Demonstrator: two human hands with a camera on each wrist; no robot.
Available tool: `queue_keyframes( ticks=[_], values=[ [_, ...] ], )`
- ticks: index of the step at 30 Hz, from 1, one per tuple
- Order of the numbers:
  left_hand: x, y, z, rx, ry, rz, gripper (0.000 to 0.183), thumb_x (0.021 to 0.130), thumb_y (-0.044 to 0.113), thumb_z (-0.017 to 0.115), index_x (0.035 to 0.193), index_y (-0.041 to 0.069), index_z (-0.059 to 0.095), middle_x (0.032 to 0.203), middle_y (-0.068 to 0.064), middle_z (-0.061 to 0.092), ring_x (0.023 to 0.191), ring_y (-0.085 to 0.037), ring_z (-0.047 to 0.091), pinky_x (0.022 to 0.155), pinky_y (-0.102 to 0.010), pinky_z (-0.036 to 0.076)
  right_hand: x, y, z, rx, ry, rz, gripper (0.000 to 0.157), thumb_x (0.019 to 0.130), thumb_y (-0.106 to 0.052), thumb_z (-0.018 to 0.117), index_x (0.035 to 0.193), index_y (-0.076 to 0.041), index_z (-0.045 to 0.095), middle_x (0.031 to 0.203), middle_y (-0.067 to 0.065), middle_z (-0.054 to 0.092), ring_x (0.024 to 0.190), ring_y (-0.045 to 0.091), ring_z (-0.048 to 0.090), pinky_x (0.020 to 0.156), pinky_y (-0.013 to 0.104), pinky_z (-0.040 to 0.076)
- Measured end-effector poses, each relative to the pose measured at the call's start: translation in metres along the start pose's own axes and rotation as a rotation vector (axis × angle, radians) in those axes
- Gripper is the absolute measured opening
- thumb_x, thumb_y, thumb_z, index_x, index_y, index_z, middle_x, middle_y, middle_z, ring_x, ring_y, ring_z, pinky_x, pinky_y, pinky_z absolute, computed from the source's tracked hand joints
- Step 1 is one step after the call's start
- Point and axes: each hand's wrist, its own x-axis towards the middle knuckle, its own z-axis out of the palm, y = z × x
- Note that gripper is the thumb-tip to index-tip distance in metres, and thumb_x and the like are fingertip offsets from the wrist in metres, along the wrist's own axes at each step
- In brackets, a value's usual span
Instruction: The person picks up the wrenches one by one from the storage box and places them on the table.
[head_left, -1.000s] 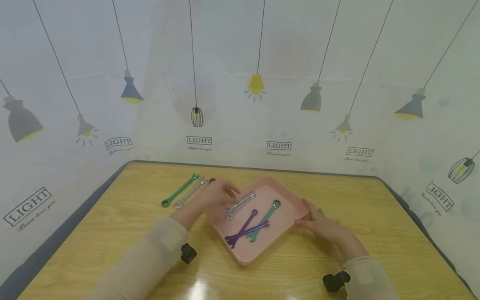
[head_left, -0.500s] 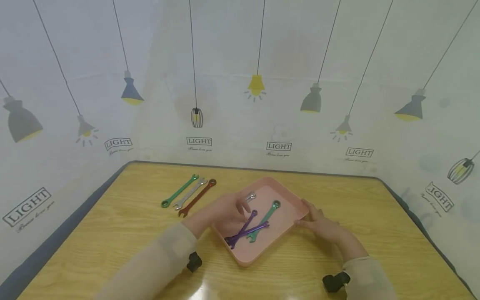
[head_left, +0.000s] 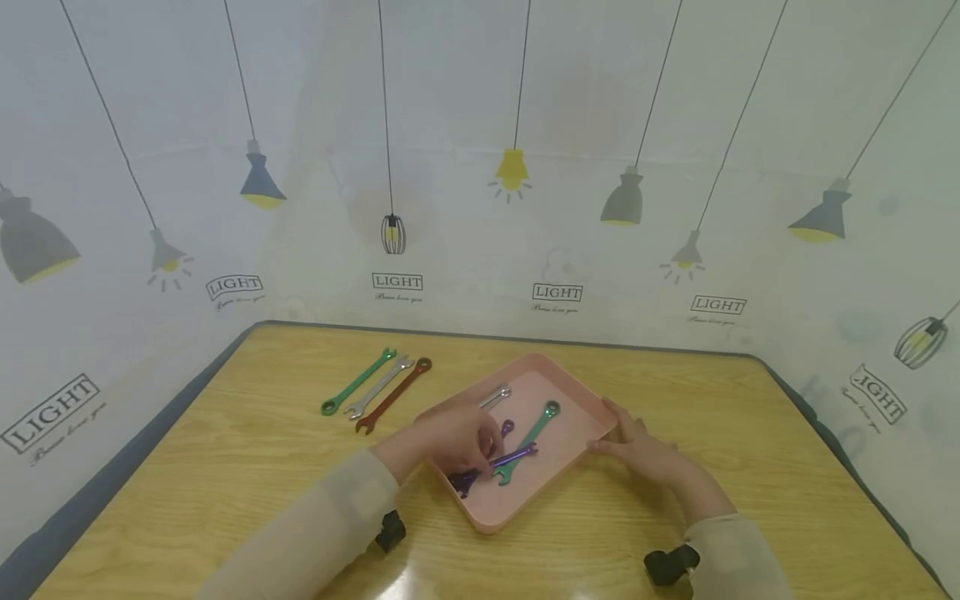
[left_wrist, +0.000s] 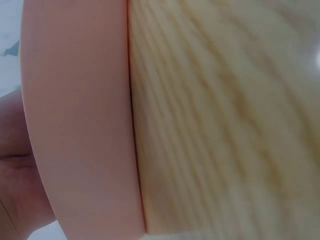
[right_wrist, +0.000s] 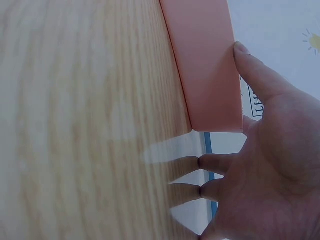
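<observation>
A pink tray [head_left: 491,525] stands tilted to the table's edges, with wrenches lying inside it. My left hand [head_left: 457,435] reaches over its left wall, thumb and fingertips pinching a purple wrench [head_left: 517,456] that crosses another purple wrench [head_left: 507,427]. That second one is largely covered by my hand. Beside them lies a green wrench [head_left: 542,425]; a silver wrench [head_left: 495,394] shows only at its far end. At the tray's right corner, my right hand [head_left: 647,452] spreads around the outside. In the right wrist view its thumb touches the rim, and other fingertips rest on the table.
Left of the tray, a green wrench [head_left: 358,382], a silver wrench [head_left: 378,387] and a red wrench [head_left: 393,396] lie side by side on the wooden table [head_left: 750,442]. A lamp-patterned cloth backdrop [head_left: 465,242] rises beyond the table's edges.
My left hand has moved down and right, from over the silver wrench to the purple wrenches, uncovering the red wrench on the table. My right hand stays at the tray corner.
</observation>
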Motion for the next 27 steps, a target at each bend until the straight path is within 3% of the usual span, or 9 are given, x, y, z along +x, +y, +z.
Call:
queue_keyframes(
  ticks=[7,12,27],
  values=[
    [-0.002,0.003,-0.001,-0.001,-0.022,0.038,0.03,0.071,0.013,0.087,0.097,0.02,0.074,0.081,0.006,0.063,0.079,-0.008,0.058,0.073,-0.022,0.049,0.005,0.008,0.001,0.012,0.013,0.002,0.092,0.093,-0.056,0.053,0.157,-0.012,0.003,0.16,0.023,0.002,0.139,0.05,-0.017,0.089,0.078,-0.022],
    [-0.003,0.005,-0.003,0.011,-0.018,0.058,0.028,0.072,0.009,0.085,0.099,0.014,0.076,0.079,0.007,0.064,0.077,-0.007,0.058,0.073,-0.021,0.049,0.004,0.008,0.001,0.019,0.014,-0.009,0.092,0.093,-0.057,0.053,0.157,-0.012,0.004,0.159,0.024,0.003,0.139,0.051,-0.017,0.088,0.078,-0.022],
    [-0.007,0.007,-0.005,-0.014,-0.043,0.039,0.024,0.075,0.005,0.081,0.098,0.011,0.075,0.075,0.006,0.063,0.071,-0.007,0.057,0.066,-0.021,0.049,-0.007,-0.008,-0.001,0.002,0.0,0.018,0.089,0.096,-0.051,0.053,0.156,-0.01,0.003,0.158,0.028,0.005,0.138,0.053,-0.017,0.09,0.08,-0.018]
  ],
)
